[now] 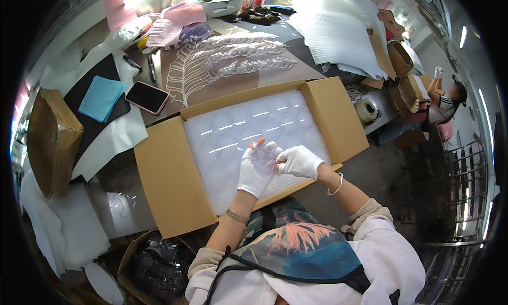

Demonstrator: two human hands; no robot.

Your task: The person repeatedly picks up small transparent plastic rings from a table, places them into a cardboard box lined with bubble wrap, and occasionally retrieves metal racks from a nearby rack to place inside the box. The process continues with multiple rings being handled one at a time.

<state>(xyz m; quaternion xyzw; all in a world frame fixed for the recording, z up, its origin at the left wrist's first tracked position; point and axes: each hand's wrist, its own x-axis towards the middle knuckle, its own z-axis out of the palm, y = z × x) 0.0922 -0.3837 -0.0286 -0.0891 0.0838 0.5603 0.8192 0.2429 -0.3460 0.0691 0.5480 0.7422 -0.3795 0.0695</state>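
Observation:
Both my hands wear white gloves with some fingertips bare and are raised over an open cardboard box (174,186). My left hand (257,170) holds a clear, round plastic or glass piece (264,160) in its palm. The fingertips of my right hand (297,162) pinch at the right edge of that piece. Inside the box lies white foam sheet (206,174), with several clear round discs (227,140) in rows on it, catching streaks of light.
Behind the box lie rows of clear pieces (254,51) on the table. At left are a phone (147,97), blue cloths (101,98) and a brown carton (55,142). Foam sheets (337,39) and a tape roll (366,109) lie right. A person (446,98) sits far right.

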